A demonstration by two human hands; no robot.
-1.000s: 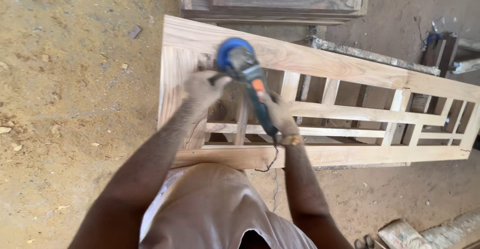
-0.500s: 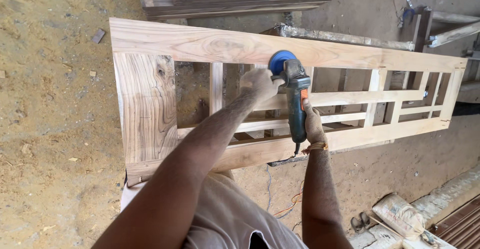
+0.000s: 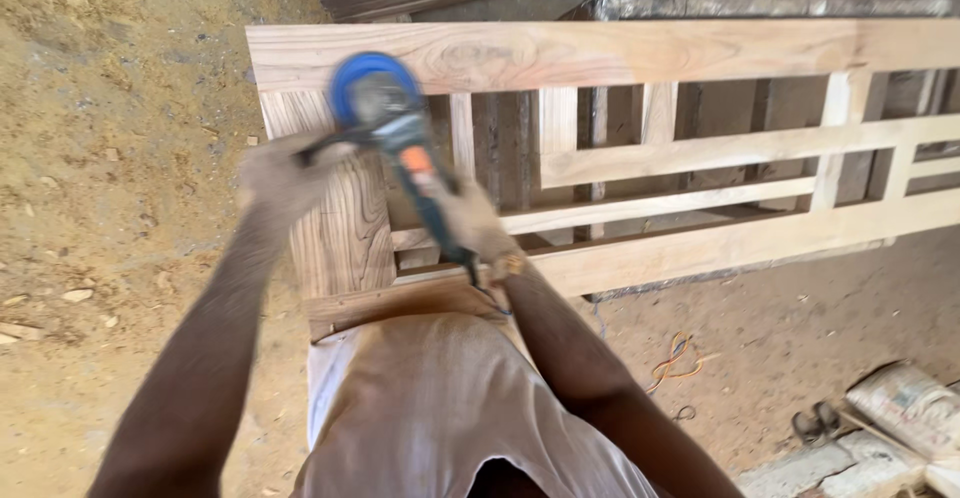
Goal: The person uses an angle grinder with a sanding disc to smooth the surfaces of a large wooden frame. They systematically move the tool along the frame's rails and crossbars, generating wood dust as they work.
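The left hand (image 3: 283,173) is closed on the side handle of the one angle grinder (image 3: 400,148). Its blue disc (image 3: 372,86) sits on the wooden frame (image 3: 600,53) near the left end. Its body runs back diagonally toward the person, where the right hand (image 3: 470,220) clamps its rear grip.

Both my arms reach forward and down, bare to the shoulder and dusty at the hands. My left hand (image 3: 278,175) is out to the left, arm nearly straight, fingers closed around a side grip. My right hand (image 3: 472,220) sits nearer my body, elbow bent, fist wrapped tight, a band at the wrist. The hands are near each other, not touching.
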